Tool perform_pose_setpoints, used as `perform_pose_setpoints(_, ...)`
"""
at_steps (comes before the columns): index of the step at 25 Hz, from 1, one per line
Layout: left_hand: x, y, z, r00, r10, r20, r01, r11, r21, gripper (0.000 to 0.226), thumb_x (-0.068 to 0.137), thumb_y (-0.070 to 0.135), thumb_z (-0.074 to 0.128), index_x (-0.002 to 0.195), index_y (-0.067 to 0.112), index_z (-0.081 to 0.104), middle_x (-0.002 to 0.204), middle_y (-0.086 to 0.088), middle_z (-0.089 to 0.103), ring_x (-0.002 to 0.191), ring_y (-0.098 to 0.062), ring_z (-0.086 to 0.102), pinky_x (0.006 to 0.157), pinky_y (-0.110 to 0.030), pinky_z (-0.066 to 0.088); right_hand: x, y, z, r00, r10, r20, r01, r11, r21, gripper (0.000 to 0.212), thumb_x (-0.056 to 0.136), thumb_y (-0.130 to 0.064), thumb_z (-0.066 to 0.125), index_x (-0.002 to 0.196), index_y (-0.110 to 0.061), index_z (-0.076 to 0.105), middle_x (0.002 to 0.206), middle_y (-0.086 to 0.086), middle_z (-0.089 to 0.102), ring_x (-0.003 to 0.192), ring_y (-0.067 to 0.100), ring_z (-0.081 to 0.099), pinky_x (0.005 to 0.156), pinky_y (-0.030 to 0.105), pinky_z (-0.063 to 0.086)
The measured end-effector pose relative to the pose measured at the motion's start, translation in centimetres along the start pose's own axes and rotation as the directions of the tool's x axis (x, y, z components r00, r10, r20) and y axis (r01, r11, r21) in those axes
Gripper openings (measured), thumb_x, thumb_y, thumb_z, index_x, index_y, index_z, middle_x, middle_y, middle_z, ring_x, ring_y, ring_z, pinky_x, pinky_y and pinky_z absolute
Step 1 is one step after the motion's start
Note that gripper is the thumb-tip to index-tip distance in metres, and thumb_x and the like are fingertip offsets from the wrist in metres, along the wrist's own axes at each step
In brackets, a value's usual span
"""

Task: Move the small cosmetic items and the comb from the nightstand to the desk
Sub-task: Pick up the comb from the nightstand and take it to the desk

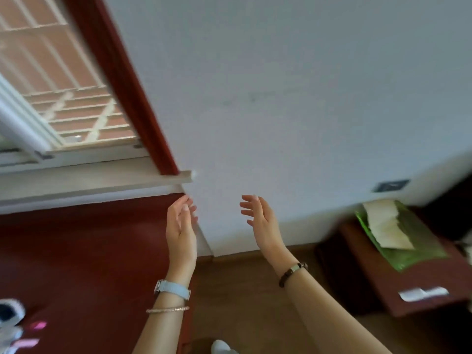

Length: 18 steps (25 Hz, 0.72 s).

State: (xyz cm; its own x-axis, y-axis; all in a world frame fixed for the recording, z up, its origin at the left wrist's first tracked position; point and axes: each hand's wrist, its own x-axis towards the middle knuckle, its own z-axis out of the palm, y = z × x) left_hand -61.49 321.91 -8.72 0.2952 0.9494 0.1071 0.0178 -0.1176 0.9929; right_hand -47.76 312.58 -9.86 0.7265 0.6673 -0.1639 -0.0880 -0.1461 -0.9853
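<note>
While both hands are raised in front of the white wall [306, 85], I can report that neither carries anything: my left hand [180, 223] and right hand [260, 221] hang with fingers spread and loose. Off to the right stands the dark wooden nightstand [378, 272] with a green tissue pack [408, 241] and a small white item [422, 293] near its front edge, possibly one of the cosmetics, though blur keeps me from saying. At lower left, on the red-brown desk [76, 251], blurred pink pieces [38, 325] lie. I judge the transfer partly done at best; no comb shows anywhere.
</note>
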Motion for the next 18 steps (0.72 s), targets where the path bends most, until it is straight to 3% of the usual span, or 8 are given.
perform_pose_setpoints(3,-3.8,0.4,6.4,0.983,-0.038,0.178,0.043,0.999,-0.025,0.038,0.093,0.053,0.042,0.121,0.031,0.056,0.124,-0.002,0.061,0.112,-0.014,0.063,0.092,-0.033,0.051,-2.4,0.8,-9.1,0.991,0.026,-0.134,-0.025,1.0,0.011,0.031,0.106,-0.038,0.032,0.114,-0.031,0.062,0.112,-0.007,0.068,0.105,0.009,0.066,0.102,0.045,0.05)
perform_pose_setpoints(9,-12.7,1.1,18.6,0.892,-0.103,0.44,0.135,0.99,-0.043,0.056,0.088,0.061,0.038,0.129,0.026,0.052,0.127,-0.003,0.06,0.115,-0.017,0.061,0.094,-0.036,0.051,-8.3,2.7,-25.8,0.934,0.052,-0.352,-0.034,0.998,0.059,0.029,0.105,-0.042,0.034,0.111,-0.037,0.063,0.114,-0.004,0.069,0.104,0.013,0.067,0.099,0.045,0.052)
perform_pose_setpoints(13,-17.8,1.2,25.5,0.816,-0.134,0.562,0.176,0.984,-0.021,0.039,0.104,0.04,0.032,0.133,0.02,0.05,0.13,-0.007,0.058,0.116,-0.017,0.061,0.094,-0.034,0.051,-12.0,4.0,-34.4,0.854,0.096,-0.511,-0.048,0.993,0.105,0.036,0.105,-0.041,0.034,0.122,-0.024,0.061,0.117,0.001,0.069,0.108,0.017,0.066,0.098,0.042,0.052)
perform_pose_setpoints(18,-22.3,1.3,32.6,0.689,-0.151,0.709,0.173,0.984,0.041,0.042,0.104,0.039,0.032,0.137,0.018,0.048,0.126,-0.002,0.059,0.115,-0.015,0.061,0.095,-0.033,0.051,-15.6,5.8,-42.2,0.737,0.16,-0.656,-0.072,0.985,0.159,0.041,0.106,-0.04,0.031,0.125,-0.02,0.061,0.118,0.002,0.068,0.108,0.017,0.066,0.096,0.038,0.052)
